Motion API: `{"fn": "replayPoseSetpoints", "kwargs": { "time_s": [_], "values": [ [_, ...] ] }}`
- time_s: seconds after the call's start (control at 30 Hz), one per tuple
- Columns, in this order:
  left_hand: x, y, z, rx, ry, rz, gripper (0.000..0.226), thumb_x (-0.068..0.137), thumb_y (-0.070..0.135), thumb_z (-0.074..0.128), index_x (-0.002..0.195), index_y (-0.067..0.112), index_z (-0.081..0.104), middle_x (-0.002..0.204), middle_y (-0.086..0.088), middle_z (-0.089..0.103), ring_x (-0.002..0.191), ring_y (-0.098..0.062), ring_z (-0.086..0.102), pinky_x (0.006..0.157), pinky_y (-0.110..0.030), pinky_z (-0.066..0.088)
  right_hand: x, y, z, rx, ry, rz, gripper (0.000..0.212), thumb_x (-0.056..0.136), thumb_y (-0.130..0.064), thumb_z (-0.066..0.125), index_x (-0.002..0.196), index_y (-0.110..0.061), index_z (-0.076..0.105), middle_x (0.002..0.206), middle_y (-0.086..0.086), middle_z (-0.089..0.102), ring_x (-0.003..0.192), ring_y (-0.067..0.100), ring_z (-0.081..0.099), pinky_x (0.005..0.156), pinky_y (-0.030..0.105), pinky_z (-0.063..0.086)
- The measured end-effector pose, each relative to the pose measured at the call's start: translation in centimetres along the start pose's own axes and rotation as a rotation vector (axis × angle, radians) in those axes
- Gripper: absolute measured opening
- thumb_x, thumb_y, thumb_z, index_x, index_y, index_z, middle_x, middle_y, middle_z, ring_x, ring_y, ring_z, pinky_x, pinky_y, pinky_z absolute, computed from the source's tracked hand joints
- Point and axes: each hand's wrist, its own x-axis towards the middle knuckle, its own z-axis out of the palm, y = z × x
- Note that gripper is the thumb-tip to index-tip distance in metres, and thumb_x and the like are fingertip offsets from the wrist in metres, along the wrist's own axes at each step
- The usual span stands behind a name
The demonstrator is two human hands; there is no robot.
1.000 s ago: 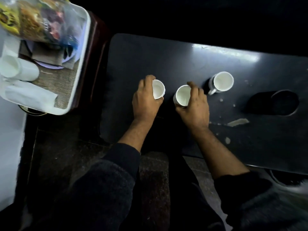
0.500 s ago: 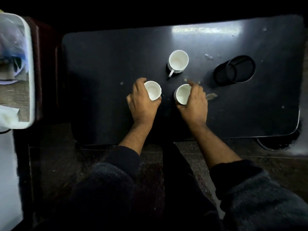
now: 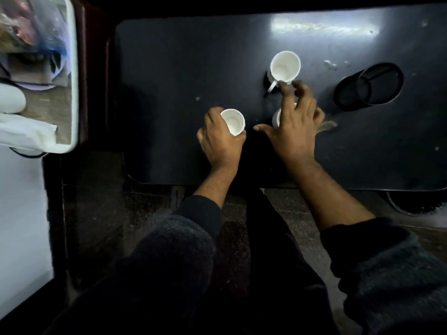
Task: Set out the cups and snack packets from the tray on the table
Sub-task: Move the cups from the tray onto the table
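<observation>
Three white cups stand on the dark table [image 3: 183, 68]. My left hand [image 3: 219, 139] is wrapped around the near-left cup [image 3: 232, 121]. My right hand [image 3: 294, 122] hovers with fingers spread over the second cup [image 3: 275, 118], hiding most of it; its fingertips reach the base of the far handled cup [image 3: 285, 67]. At the left edge, a white tray [image 3: 73, 76] holds snack packets [image 3: 31, 25], another white cup [image 3: 11, 100] lying on its side and a white napkin [image 3: 26, 132].
A black mesh holder [image 3: 370, 87] lies on its side on the table at the right. Crumbs and a smear [image 3: 326, 125] mark the tabletop near my right hand. The tray rests on a dark wooden stand [image 3: 94, 68] left of the table.
My right hand has let go of the second cup and spread its fingers, reaching forward to the far handled cup. My left hand still grips its cup. The view shifted left slightly.
</observation>
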Motion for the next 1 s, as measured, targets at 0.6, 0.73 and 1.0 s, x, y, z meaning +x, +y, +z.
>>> {"fn": "replayPoseSetpoints", "kwargs": {
  "time_s": [0.6,0.73,1.0],
  "values": [
    [1.0,-6.6,-4.6,-0.215,-0.123,-0.016,0.107,0.055,0.039,0.094,0.144,0.015,0.040,0.144,-0.004,0.050,0.132,-0.024,0.051,0.104,-0.052,0.046,1.0,-11.0,2.3,-0.006,0.082,-0.305,0.045,0.091,-0.048,0.055,0.129,-0.023,0.056,0.133,0.007,0.050,0.120,0.024,0.051,0.091,0.040,0.039],
    [3.1,-9.3,-9.5,-0.225,-0.079,-0.023,0.107,0.058,0.039,0.094,0.147,0.018,0.039,0.147,-0.003,0.048,0.133,-0.022,0.051,0.107,-0.049,0.046,0.8,-15.6,3.1,0.005,0.044,-0.371,0.043,0.093,-0.048,0.054,0.128,-0.023,0.056,0.131,0.006,0.049,0.118,0.023,0.051,0.091,0.040,0.041],
    [6.7,-16.4,-19.5,-0.387,0.304,-0.101,0.071,0.074,0.015,0.083,0.138,0.006,0.051,0.138,-0.011,0.056,0.131,-0.024,0.053,0.110,-0.039,0.045,-0.3,-27.3,5.3,0.047,-0.030,-0.538,0.046,0.093,-0.048,0.056,0.131,-0.024,0.053,0.130,0.006,0.050,0.119,0.025,0.051,0.091,0.041,0.040]
  ]
}}
